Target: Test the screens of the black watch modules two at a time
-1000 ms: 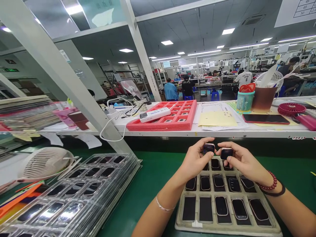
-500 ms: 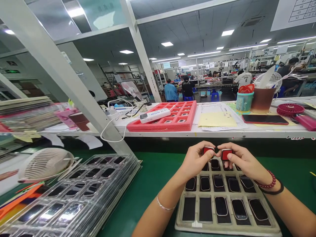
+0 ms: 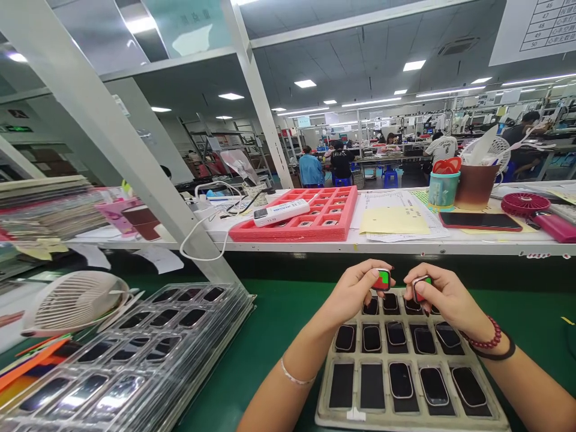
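Note:
My left hand (image 3: 360, 285) pinches a smartwatch body (image 3: 382, 280) whose lit screen is part green, part red. In my right hand (image 3: 438, 291) is a second smartwatch body (image 3: 420, 288), tilted, its screen also showing red and green. Both hands are raised over the far rows of a beige tray (image 3: 355, 354). Dark-screened watch bodies, such as one near the front (image 3: 401, 380), lie in most of the tray's pockets. Two front-left pockets show only their black bottoms. My fingers and hands partly cover the back row.
Stacked clear plastic trays (image 3: 225, 327) with dark screens stand on the left, beside a white fan (image 3: 76, 300). On the shelf ahead are a red foam tray (image 3: 346, 210) bearing a white device (image 3: 281, 212), papers, a phone (image 3: 480, 221) and cups. A slanted metal post (image 3: 135, 156) rises at left.
The two watches have moved further apart. Their screens have gone from red to red and green, and the right-hand one is now tilted.

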Tool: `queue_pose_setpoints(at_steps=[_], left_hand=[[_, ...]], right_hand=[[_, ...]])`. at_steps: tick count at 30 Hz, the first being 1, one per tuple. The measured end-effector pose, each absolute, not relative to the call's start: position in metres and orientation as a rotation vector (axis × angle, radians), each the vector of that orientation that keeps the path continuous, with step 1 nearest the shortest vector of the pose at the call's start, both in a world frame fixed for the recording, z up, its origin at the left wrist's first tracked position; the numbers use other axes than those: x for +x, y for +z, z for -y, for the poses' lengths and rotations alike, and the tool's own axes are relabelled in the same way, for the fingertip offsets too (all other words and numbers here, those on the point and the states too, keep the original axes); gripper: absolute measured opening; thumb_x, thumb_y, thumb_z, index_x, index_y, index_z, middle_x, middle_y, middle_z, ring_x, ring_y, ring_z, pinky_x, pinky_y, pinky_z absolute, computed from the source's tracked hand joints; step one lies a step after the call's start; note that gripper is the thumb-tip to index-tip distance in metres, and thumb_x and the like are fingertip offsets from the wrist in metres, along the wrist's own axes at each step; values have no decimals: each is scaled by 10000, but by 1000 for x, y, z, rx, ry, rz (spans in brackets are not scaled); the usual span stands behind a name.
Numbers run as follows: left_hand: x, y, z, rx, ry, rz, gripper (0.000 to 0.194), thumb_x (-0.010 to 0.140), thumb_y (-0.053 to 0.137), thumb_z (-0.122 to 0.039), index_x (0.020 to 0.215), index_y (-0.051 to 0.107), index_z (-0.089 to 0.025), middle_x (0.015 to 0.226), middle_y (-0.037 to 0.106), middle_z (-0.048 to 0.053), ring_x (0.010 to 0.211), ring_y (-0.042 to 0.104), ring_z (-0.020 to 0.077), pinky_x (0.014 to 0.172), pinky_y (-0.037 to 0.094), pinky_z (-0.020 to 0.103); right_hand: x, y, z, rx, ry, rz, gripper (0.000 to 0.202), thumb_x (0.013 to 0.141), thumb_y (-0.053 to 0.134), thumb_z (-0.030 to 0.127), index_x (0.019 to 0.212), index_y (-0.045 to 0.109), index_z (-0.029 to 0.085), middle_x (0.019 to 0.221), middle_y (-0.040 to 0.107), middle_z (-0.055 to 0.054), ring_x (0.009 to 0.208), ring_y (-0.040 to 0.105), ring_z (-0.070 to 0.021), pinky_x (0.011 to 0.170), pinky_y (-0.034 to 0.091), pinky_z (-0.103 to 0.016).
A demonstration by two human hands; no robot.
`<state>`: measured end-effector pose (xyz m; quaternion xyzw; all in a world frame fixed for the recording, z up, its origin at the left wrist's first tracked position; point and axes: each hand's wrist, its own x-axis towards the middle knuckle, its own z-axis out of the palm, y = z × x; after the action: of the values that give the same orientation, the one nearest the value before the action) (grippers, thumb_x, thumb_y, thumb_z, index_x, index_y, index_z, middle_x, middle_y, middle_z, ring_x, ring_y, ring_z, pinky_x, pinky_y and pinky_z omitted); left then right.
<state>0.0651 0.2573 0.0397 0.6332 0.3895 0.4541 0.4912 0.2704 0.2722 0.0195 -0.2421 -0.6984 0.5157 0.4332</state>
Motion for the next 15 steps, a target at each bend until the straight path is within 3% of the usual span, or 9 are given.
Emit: queue_pose_setpoints(at_steps=[15], left_hand=[[64,39,-256,1589,1122,-945,380,849,524,-314,1186,532,-137,974,612,101,715,571,138,473,412,170]], right_hand=[[269,18,-274,-606,1193,1766,162,904,540,291,1022,551,179,788,606,-27,571,445,-100,486,398,-184]])
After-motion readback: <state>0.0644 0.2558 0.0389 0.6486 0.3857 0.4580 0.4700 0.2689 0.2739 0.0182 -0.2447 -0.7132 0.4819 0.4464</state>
